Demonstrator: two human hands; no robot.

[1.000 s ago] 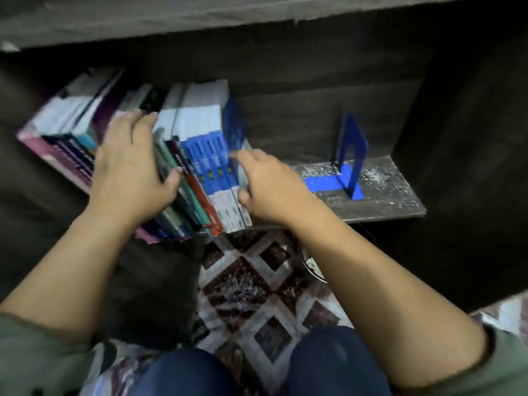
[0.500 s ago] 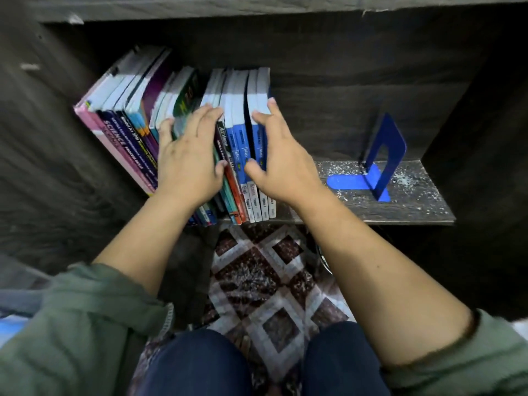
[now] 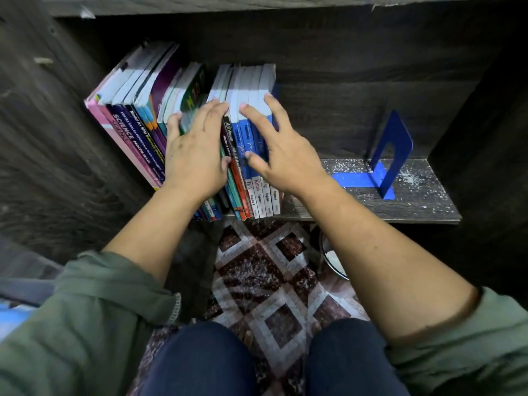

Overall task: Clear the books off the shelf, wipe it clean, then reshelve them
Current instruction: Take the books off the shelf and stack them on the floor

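Observation:
A row of books stands on the left half of the dark wooden shelf [image 3: 423,204]. The pink and purple books [image 3: 125,130] lean left against the side wall, and the blue-and-white spined books [image 3: 251,138] stand nearly upright. My left hand [image 3: 194,155] lies flat on the middle books, fingertips at their top edges. Beside it, my right hand [image 3: 280,155] rests on the blue spines with its fingers spread and straight. Neither hand holds a book lifted.
A blue metal bookend [image 3: 391,150] stands on the right half of the shelf, which is speckled with white dust. Below the shelf lie a patterned rug [image 3: 265,281] and the rim of a round container [image 3: 331,261]. Dark side walls close in the shelf.
The blue books have gone from leaning to nearly upright. Both hands have slid up the spines toward the top edges, and my right hand's fingers have spread.

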